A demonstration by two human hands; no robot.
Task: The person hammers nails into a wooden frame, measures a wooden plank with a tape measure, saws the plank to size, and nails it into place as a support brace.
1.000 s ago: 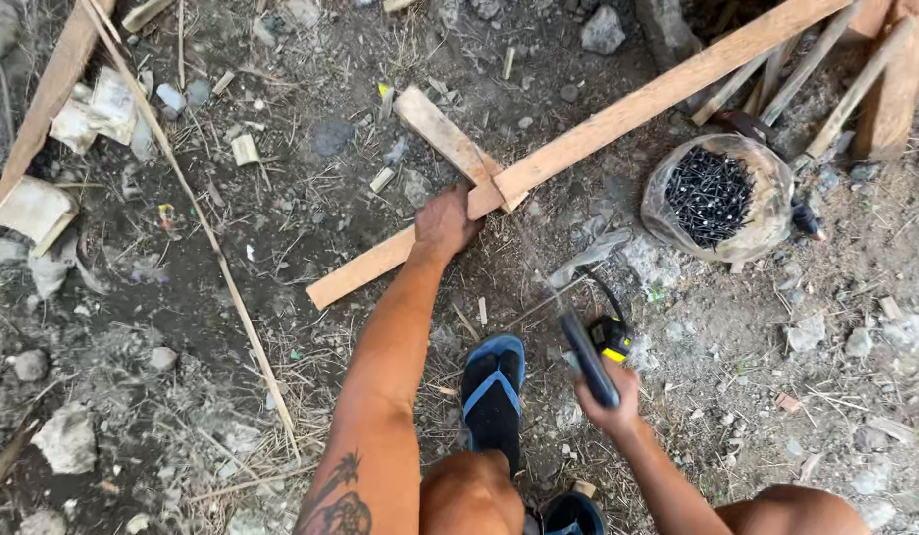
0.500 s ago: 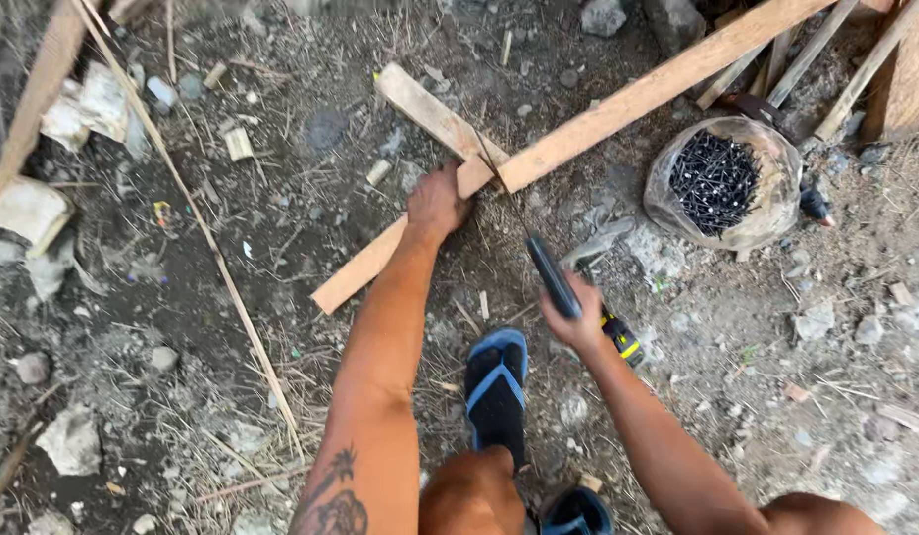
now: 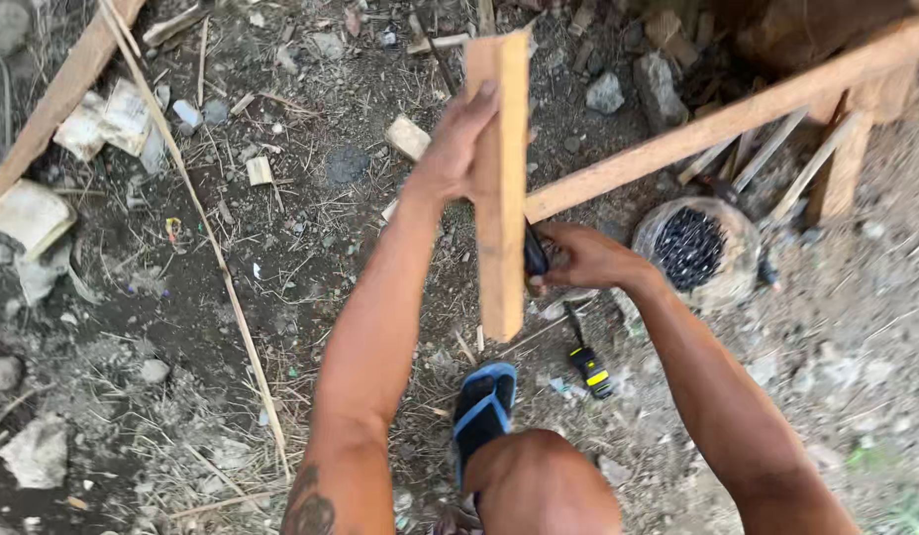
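We now hold the short wooden board up off the ground, nearly on end, our left hand wrapped around its upper part; half a second ago it lay flat across the long plank in the dirt. Our right hand is curled around a dark tool handle just behind the board. The board is free to be worked on, with the bag of nails near.

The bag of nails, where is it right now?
In the head view, the bag of nails sits on the dirt at right, just beyond the right hand and below the long plank.
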